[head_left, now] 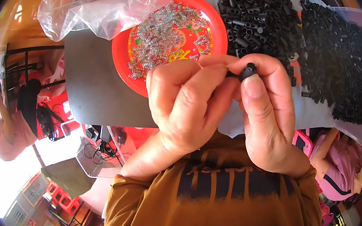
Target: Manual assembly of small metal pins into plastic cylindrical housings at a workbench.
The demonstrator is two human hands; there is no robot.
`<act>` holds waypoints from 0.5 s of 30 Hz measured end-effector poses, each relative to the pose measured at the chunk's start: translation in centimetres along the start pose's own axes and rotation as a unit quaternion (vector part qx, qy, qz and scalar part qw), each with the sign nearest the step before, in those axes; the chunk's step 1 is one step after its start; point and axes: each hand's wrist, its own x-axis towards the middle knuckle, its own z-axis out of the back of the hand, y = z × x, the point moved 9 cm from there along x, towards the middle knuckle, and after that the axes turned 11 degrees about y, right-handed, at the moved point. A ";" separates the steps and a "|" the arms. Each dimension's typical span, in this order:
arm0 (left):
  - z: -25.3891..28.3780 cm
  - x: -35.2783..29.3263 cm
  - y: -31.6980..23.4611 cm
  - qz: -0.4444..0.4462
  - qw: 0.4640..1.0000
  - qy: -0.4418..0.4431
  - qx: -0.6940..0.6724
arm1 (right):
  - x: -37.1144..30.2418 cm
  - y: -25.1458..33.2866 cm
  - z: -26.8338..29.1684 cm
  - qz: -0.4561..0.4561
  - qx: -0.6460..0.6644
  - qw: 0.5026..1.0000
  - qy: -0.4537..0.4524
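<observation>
While both hands met above the near edge of the work surface, the right hand [267, 125] pinched a small black tube [249, 72] between thumb and forefinger, its open end tipped up toward the camera. The left hand [185, 108] was close beside it, its fingers bent and the fingertips drawn together next to the tube (whether they gripped something of their own, I could not tell, since the knuckles covered the spot).

Just beyond the left hand, a round red plate [124, 68] sat on a dark grey table [90, 78] and held a loose heap of silvery springs [155, 40]. A crumpled clear plastic bag [89, 12] overlapped the plate's far edge. Beyond the right hand and to its right, a pile of black tubes [258, 10] and a wide spread of smaller black parts [340, 59] lay on a whitish sheet [299, 115]. Far to the right, a person in a pink top [341, 166] appeared; at the left, a clear box [90, 161] stood near tangled black cables [107, 150].
</observation>
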 end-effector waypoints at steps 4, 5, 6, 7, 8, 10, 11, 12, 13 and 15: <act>-0.1 -0.2 -0.6 -0.058 0.996 0.012 0.060 | -0.2 0.1 0.5 -0.008 0.001 1.000 -0.005; -0.4 -0.1 -0.7 -0.062 0.995 0.037 0.067 | -0.2 0.2 0.4 -0.007 0.001 1.000 -0.007; -0.3 -0.1 -0.7 -0.063 0.995 0.038 0.067 | -0.3 0.1 0.4 -0.012 0.001 1.000 -0.010; -0.3 -0.1 -0.9 -0.075 0.994 0.043 0.072 | -0.3 0.1 0.4 -0.017 0.001 1.000 -0.013; -0.3 -0.2 -1.2 -0.087 0.992 0.048 0.078 | -0.4 0.2 0.3 -0.016 0.002 1.000 -0.013; 0.0 -0.4 -0.2 -0.028 0.999 0.037 -0.005 | -0.4 -0.1 0.0 -0.027 0.027 0.999 -0.004; -0.1 -0.3 0.4 -0.001 0.995 0.044 -0.091 | -0.4 0.0 0.1 -0.025 0.026 0.999 -0.006; -0.1 -0.2 0.8 0.019 0.987 0.059 -0.150 | -0.5 0.2 0.2 -0.018 0.014 1.000 -0.007; 0.0 -0.1 1.4 0.040 0.975 0.074 -0.207 | -0.6 0.4 0.3 -0.012 0.002 1.000 -0.007; -0.6 0.0 2.3 0.094 0.912 0.082 -0.391 | -0.8 0.5 0.6 -0.010 0.003 1.000 -0.025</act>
